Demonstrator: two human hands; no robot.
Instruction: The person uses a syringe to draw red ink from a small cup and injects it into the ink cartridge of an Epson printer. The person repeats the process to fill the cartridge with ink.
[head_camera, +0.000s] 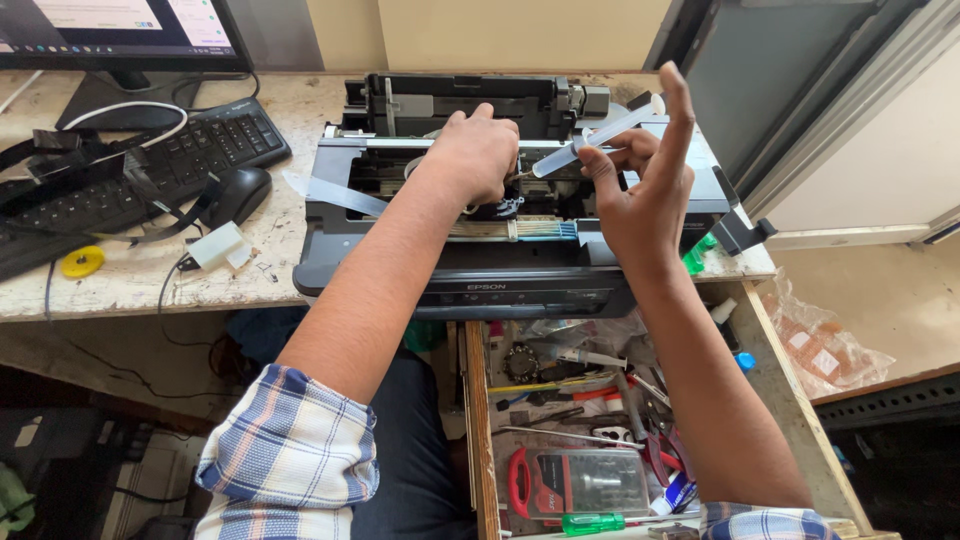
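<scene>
Black plastic and grey cable crowd the left end of the worn bench: a keyboard (120, 165) lies at an angle under loose straps, a mouse (238, 193) sits just beside it, and a small yellow roll of tape (83, 262) rests near the front edge. Further along stands the printer (520, 200), its top cover off and the carriage and a flat ribbon cable laid bare, so the opening-up looks already done, as far as I can judge. The person's left hand (478, 152) reaches down into the open mechanism with the fingers curled tight around something inside; what they grip is hidden from where I stand. Just to its right, the right hand (640, 190) holds a clear syringe (585, 147) between thumb and lower fingers, the forefinger raised straight up and free, the needle end pointing toward the left hand over the carriage. The syringe barrel looks pale, and I cannot tell whether it is full or spent, so how much of the work inside remains is unclear; the cover is still to go back on. Below the bench edge an open drawer (478, 420) is full of hand tools, with a red-edged clear case (580, 483) and a green-handled screwdriver (592, 523) at the front.
</scene>
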